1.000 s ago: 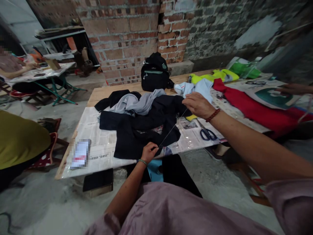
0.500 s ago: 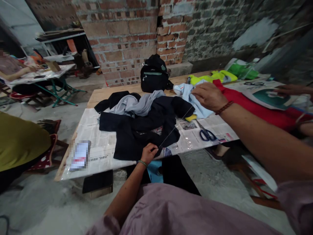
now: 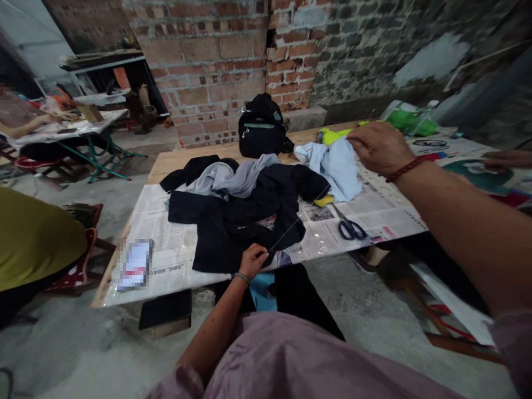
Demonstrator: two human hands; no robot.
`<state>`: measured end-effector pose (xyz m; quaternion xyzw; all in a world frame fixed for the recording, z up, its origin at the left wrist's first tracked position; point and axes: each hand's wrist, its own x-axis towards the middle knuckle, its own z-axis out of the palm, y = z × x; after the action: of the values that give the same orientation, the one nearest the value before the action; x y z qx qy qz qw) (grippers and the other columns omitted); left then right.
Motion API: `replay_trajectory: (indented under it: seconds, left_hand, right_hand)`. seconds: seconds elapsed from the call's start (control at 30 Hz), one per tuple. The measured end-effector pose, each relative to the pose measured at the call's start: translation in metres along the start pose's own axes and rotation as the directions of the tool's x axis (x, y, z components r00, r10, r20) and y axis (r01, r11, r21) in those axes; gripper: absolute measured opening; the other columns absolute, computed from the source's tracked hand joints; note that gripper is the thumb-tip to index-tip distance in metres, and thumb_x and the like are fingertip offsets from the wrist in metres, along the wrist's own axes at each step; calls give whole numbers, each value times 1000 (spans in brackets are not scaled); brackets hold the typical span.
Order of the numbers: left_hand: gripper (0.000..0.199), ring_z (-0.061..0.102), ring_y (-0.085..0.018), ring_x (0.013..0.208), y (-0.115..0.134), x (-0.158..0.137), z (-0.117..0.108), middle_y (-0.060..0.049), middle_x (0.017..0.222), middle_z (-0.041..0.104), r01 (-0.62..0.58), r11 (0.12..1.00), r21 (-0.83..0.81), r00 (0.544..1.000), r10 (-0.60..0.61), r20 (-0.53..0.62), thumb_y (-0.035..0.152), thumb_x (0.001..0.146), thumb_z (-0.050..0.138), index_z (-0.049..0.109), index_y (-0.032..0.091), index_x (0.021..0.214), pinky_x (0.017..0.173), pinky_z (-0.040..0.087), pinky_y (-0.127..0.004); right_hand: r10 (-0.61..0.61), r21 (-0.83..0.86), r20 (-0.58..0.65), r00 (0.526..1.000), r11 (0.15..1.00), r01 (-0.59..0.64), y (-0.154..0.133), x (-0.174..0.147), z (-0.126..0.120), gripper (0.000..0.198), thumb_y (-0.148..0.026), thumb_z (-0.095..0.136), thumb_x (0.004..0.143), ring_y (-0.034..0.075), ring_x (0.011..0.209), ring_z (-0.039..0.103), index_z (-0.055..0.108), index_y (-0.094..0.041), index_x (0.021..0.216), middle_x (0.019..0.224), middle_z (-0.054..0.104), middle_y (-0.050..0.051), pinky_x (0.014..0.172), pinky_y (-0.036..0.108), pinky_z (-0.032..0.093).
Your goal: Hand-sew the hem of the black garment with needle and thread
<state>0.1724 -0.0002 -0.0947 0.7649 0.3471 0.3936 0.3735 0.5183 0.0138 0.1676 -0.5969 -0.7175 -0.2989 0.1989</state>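
A dark navy garment (image 3: 233, 208) lies bunched on the newspaper-covered table. My left hand (image 3: 252, 260), with a bracelet at its wrist, is closed in a pinch on the garment's near edge. From its fingertips a thin pale thread (image 3: 288, 230) runs taut up and to the right. My right hand (image 3: 380, 147) is raised over the table, fingers pinched at the thread's other end. Whether a needle sits in those fingers is too small to tell. A light blue cloth (image 3: 338, 169) lies just below and left of my right hand. Blue-handled scissors (image 3: 351, 229) rest near the front edge.
A black backpack (image 3: 261, 127) stands at the table's back, a grey cloth (image 3: 233, 177) before it. A phone-like item (image 3: 135, 266) lies front left. Another person's hand (image 3: 507, 159) is at the right by a green round piece (image 3: 477, 173). Someone sits close on the left.
My right hand has moved right and slightly up, drawing the thread out. The red cloth on the right has been pulled away toward the other person. My left hand stays put.
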Motion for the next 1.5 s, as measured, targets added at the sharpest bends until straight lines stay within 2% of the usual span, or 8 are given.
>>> replay_trajectory:
  seconds: [0.6,0.7,0.83,0.93,1.07,1.13,1.27,1.5]
  left_hand:
    - [5,54,-12,72,-2,0,0,-2,73,58,7,1000,11,1000,-7,22,19,72,57,62,17,71,67,43,-23]
    - [5,54,-12,72,-3,0,0,-2,72,58,23,1000,16,1000,-24,17,19,72,57,61,17,71,68,43,-23]
    - [5,54,-12,72,-4,1,-1,-1,73,58,67,998,22,998,-67,0,20,71,57,61,17,72,68,43,-23]
    - [6,54,-11,72,-3,2,-2,-1,74,58,83,996,23,997,-83,4,21,72,57,62,17,72,68,42,-23]
    - [6,54,-11,70,0,2,-2,0,72,58,107,994,8,994,-107,-15,20,72,56,62,17,71,67,43,-23]
    - [6,54,-11,70,0,2,-1,0,71,58,115,993,5,993,-115,-29,20,71,57,62,17,71,66,43,-23]
    - [6,54,-11,69,1,0,-1,-1,71,59,120,992,27,992,-119,-41,21,71,57,62,18,71,65,43,-23]
    - [7,56,-11,71,2,2,4,-2,73,62,73,990,121,995,-81,62,18,73,55,62,17,73,68,44,-23]
  right_hand:
    - [253,167,-161,954,960,-226,8,4,-31,21,-24,45,84,15,84,57,60,-10,90,89,63,12,73,31,41]
    - [490,457,-223,843,816,-354,5,9,-32,23,-29,43,86,5,50,53,57,-12,93,74,63,8,50,24,40]
    - [685,773,-185,705,544,-326,8,13,-26,21,-32,42,86,0,32,40,52,-14,93,58,57,-1,38,17,31]
    - [699,880,-20,715,352,-319,-8,-3,-11,13,-29,50,81,3,31,43,50,-18,88,54,51,-6,35,17,33]
    - [519,850,338,785,191,-492,-81,-56,37,9,-26,49,76,9,37,51,52,-19,81,56,53,-4,36,21,40]
    - [502,794,384,775,249,-555,-128,-88,69,11,-27,44,78,12,45,54,53,-20,83,53,53,-4,44,25,46]
    - [413,748,262,872,484,-454,-200,-137,130,20,-27,37,82,19,76,60,54,-21,91,78,62,4,72,35,48]
    - [516,639,291,806,522,-565,-198,-164,175,25,-29,32,84,23,87,59,52,-21,96,96,62,9,77,37,46]
